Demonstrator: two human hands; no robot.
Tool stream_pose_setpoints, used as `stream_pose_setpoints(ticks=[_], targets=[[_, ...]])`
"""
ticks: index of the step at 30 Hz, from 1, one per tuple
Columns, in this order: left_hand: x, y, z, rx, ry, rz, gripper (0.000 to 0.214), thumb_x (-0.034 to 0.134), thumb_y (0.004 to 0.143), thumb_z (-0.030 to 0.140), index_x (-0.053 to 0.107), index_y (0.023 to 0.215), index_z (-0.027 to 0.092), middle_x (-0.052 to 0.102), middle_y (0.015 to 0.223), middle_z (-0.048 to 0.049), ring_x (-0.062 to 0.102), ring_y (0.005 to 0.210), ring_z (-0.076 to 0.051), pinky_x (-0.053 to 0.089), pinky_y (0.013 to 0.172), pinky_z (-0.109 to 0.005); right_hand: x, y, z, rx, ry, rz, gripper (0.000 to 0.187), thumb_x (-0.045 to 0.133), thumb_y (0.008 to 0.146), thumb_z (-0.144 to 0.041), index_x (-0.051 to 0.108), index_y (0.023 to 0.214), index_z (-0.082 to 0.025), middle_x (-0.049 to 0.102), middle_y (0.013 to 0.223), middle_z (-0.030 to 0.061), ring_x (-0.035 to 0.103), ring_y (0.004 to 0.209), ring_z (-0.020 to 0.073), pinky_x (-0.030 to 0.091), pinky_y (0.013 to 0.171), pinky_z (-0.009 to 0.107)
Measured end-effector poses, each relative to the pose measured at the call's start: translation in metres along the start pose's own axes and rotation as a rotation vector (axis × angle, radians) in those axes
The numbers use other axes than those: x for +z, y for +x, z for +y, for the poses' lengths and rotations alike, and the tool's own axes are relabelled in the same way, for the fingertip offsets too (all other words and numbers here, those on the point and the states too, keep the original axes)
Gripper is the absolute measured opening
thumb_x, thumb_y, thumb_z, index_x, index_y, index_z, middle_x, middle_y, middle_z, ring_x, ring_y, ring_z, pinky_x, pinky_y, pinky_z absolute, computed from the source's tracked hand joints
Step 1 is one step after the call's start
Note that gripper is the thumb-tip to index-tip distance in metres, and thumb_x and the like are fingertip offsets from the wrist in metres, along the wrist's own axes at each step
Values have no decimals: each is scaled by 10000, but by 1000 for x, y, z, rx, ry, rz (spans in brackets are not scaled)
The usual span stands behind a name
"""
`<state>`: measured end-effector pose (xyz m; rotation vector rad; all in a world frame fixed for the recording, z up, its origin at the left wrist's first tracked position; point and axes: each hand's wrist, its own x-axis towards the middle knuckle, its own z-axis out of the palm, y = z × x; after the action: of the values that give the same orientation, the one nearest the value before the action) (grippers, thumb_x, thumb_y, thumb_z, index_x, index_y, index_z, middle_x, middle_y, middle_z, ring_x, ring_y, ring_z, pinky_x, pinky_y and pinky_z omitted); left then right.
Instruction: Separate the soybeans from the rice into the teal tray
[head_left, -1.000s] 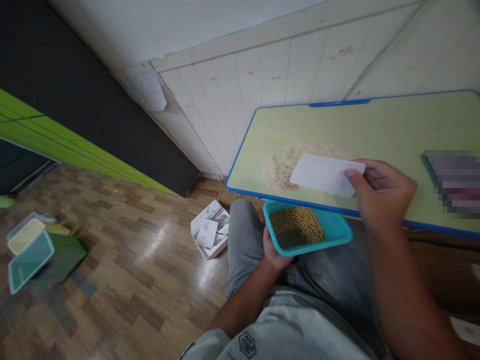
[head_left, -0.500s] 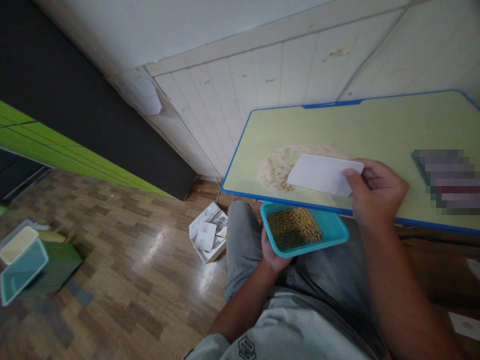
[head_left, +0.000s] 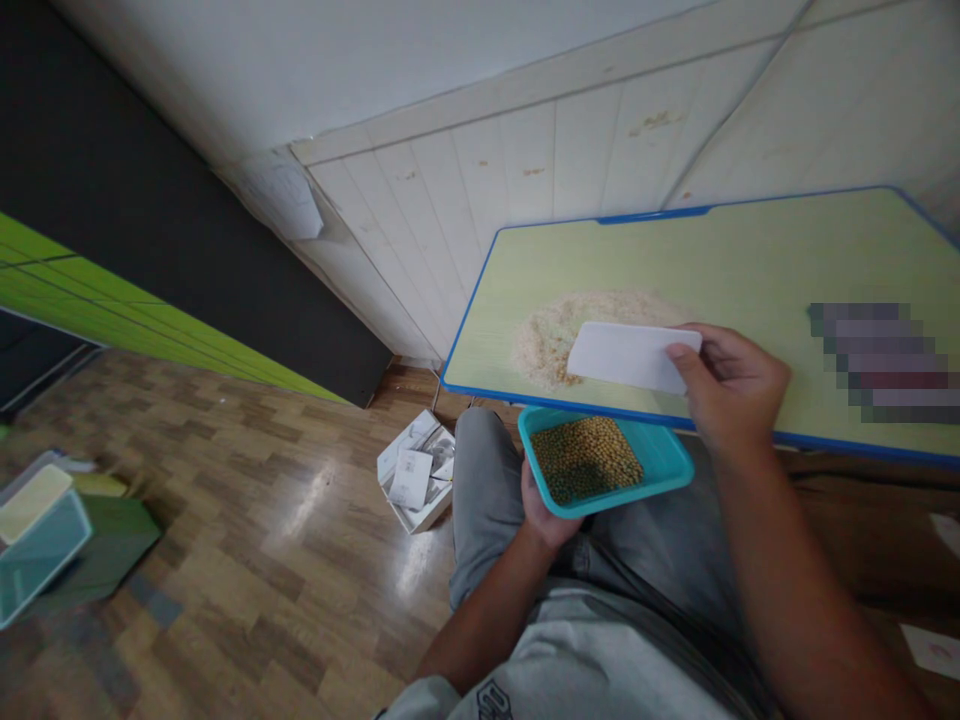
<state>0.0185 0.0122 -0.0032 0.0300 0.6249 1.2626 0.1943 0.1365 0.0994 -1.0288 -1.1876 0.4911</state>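
My right hand [head_left: 731, 385] pinches a white rectangular card [head_left: 626, 357] between thumb and fingers, above the desk's green top. The card's left end overlaps a pale pile of crumbly powder [head_left: 547, 350], and I cannot tell whether it touches the surface. My left hand [head_left: 544, 500] supports a shallow teal tray [head_left: 664, 465] from below, just past the desk's blue front edge. Yellow and green beans [head_left: 585, 460] fill the middle of the tray. The desk [head_left: 750, 245] lies over my grey-trousered knee [head_left: 480, 500].
A pixelated object [head_left: 877, 360] lies on the desk's right side. White panelling [head_left: 450, 200] runs behind the desk. On the wooden floor stand an open white box [head_left: 416, 475] and, at far left, teal and pale containers [head_left: 37, 530] beside a green block [head_left: 105, 540].
The whole view has drifted, putting the desk a little further left. My right hand and the card have also slid slightly left over the powder. The left hand still holds the tray.
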Motion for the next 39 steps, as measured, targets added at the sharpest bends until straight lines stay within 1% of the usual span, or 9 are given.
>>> stream_pose_setpoints(ticks=[3, 11, 17, 21, 23, 27, 30, 35, 39], targets=[[1, 0, 0, -2, -26, -14, 587, 473, 1067, 614, 833, 1379, 270, 762, 1607, -47, 561, 1623, -352, 354, 1404, -602, -1, -1, -3, 15, 1, -13, 218, 901, 861, -497, 839, 959, -312, 838, 911, 21, 775, 794, 243, 656, 685, 389], [-1, 0, 1, -25, -72, 18, 535, 483, 1068, 560, 862, 1277, 247, 815, 1521, -69, 596, 1589, -350, 390, 1380, -612, -3, -1, -7, 54, -9, -15, 250, 912, 831, -534, 830, 927, -319, 823, 881, 8, 753, 772, 236, 644, 661, 388], [0, 0, 1, -14, -56, 35, 516, 488, 1062, 570, 891, 1203, 280, 845, 1469, -50, 580, 1602, -353, 398, 1377, -606, -5, 0, -8, 48, -6, -12, 240, 905, 824, -513, 831, 915, -304, 816, 852, 2, 737, 728, 214, 605, 627, 349], [0, -1, 1, -7, -44, 1, 559, 510, 1049, 595, 866, 1313, 253, 771, 1595, -65, 518, 1651, -373, 344, 1401, -616, -5, -1, -9, 46, 22, -15, 203, 913, 828, -437, 840, 926, -275, 829, 869, 36, 740, 739, 218, 581, 619, 335], [1, -2, 2, -10, -55, 9, 561, 517, 1049, 584, 865, 1312, 232, 753, 1618, -81, 506, 1658, -385, 334, 1403, -617, -5, -1, -10, 58, 25, 1, 203, 913, 801, -398, 846, 915, -244, 830, 853, 49, 733, 729, 211, 567, 614, 326], [0, -2, 2, -20, -86, 54, 522, 487, 1069, 543, 905, 1186, 251, 838, 1480, -74, 527, 1641, -380, 359, 1393, -611, -3, 0, -11, 78, 38, 41, 194, 907, 757, -367, 849, 884, -233, 826, 825, 42, 724, 714, 204, 556, 609, 316], [-2, -2, 2, -22, -65, 61, 540, 453, 1081, 536, 912, 1159, 262, 850, 1458, -64, 523, 1644, -378, 334, 1403, -624, -3, 0, -11, 65, 36, 65, 190, 904, 769, -372, 848, 886, -232, 814, 817, 44, 715, 710, 202, 552, 604, 310], [-3, -1, 1, 6, -19, -7, 573, 457, 1070, 588, 888, 1272, 267, 801, 1553, -40, 482, 1679, -377, 320, 1413, -620, -3, -1, -11, 84, 17, 35, 195, 904, 754, -377, 850, 877, -236, 818, 812, 43, 720, 700, 202, 558, 596, 309], [-2, -1, 1, 4, -30, 0, 547, 519, 1046, 596, 880, 1286, 262, 792, 1566, -52, 490, 1675, -378, 348, 1402, -605, -4, -1, -13, 87, 27, 27, 166, 904, 742, -350, 858, 860, -243, 834, 809, 37, 736, 700, 205, 569, 601, 313]])
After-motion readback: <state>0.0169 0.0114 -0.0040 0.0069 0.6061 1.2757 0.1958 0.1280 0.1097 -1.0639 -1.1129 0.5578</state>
